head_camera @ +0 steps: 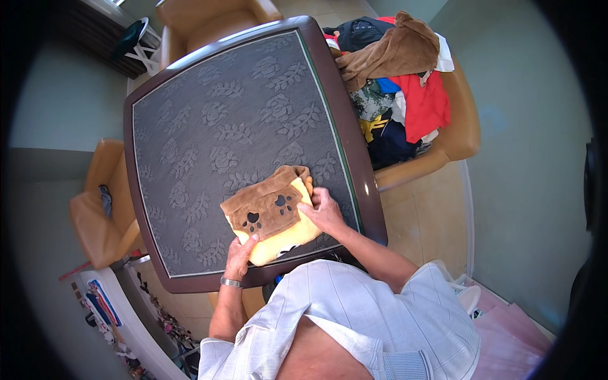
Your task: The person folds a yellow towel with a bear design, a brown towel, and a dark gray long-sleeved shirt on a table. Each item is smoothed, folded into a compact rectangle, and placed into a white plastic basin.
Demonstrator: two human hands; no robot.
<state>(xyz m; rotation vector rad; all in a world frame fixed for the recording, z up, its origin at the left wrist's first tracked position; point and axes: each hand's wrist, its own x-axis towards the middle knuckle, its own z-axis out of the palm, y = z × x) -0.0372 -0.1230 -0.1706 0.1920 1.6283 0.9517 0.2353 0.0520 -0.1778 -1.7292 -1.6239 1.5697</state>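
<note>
Before me a folded plush garment (pixel 273 211), brown and yellow with black paw prints on a brown patch, lies at the near edge of the table. My left hand (pixel 241 254) grips its near left corner, thumb on top by a paw print. At the right side, my right hand (pixel 323 209) pinches the yellow edge between thumb and fingers; the fingertips are partly hidden behind the cloth. A small white and black patch shows at the garment's near edge.
The table (pixel 373 199) has a dark wooden rim and a grey floral cloth (pixel 228 114). At the right, a tan armchair (pixel 463 114) bears a heap of clothes (pixel 420 107). Another armchair (pixel 102 228) stands left, with a grey cloth on it; a third armchair (pixel 213 19) stands beyond.
</note>
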